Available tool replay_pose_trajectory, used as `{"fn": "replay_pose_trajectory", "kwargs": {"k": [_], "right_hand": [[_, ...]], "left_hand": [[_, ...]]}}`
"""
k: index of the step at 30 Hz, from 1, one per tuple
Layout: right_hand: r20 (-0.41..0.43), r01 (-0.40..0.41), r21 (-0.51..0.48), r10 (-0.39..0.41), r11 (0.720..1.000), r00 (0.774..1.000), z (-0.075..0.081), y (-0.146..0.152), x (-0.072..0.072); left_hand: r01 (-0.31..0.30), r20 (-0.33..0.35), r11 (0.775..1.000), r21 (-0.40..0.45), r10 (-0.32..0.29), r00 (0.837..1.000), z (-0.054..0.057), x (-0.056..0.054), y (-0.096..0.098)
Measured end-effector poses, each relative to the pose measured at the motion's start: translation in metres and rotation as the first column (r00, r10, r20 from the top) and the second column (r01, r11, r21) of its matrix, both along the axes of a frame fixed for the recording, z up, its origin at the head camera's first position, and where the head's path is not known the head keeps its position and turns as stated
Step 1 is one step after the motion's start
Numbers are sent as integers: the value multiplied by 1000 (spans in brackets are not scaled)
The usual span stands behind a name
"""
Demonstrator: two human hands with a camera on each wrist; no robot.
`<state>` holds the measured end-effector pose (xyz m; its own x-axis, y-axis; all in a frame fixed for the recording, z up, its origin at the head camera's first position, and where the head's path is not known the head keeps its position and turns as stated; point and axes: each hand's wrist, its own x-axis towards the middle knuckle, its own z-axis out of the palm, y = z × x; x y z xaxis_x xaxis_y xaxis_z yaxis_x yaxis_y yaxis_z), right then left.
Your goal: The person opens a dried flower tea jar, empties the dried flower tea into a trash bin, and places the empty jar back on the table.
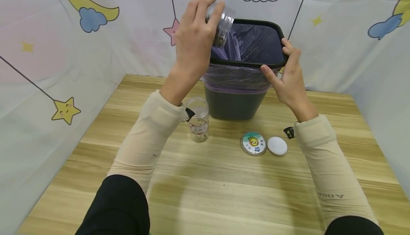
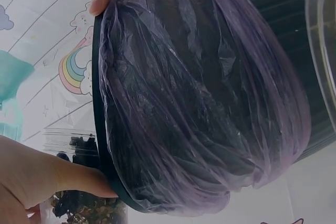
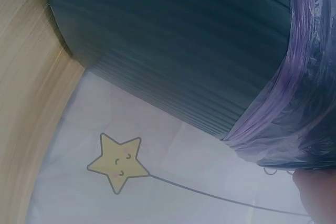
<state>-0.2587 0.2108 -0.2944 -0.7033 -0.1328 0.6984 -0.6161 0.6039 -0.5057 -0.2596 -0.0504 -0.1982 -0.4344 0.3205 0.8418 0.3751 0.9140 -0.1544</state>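
My left hand grips a clear plastic jar, tilted with its mouth toward the trash bin's opening. Dark dried bits, like loose tea or herbs, show inside the jar in the left wrist view. A dark trash bin stands upright on the table, lined with a purple plastic bag folded over its black rim. My right hand holds the bin's rim at the right, thumb in front. The left wrist view shows the left thumb close to the rim; whether it presses on it I cannot tell.
A second clear jar with a label stands on the wooden table, partly behind the left wrist. Right of it lie a round lid with a cartoon print and a plain white lid. A printed curtain rises behind.
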Motion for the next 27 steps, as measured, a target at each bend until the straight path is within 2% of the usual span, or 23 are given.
{"fn": "replay_pose_trajectory", "kwargs": {"k": [4,7,13,18,23,27], "right_hand": [[-3,-4,1,4,1000,1000,0,0,0],[0,-5,1,5,1000,1000,0,0,0],[13,1,9,-1,1000,1000,1,1,1],[24,2,6,-2,1000,1000,1,1,1],[29,-2,6,2,1000,1000,1,0,1],[27,0,0,0,1000,1000,1,0,1]], "left_hand": [[-30,-38,998,-51,29,999,1,0,2],[-29,-43,997,-72,25,999,2,2,3],[-29,-21,997,-73,27,999,5,3,4],[-29,-29,998,-60,27,999,1,-1,2],[-15,3,1000,-22,15,1000,-2,-1,-1],[-3,-17,1000,-9,3,1000,-1,-1,-1]]}}
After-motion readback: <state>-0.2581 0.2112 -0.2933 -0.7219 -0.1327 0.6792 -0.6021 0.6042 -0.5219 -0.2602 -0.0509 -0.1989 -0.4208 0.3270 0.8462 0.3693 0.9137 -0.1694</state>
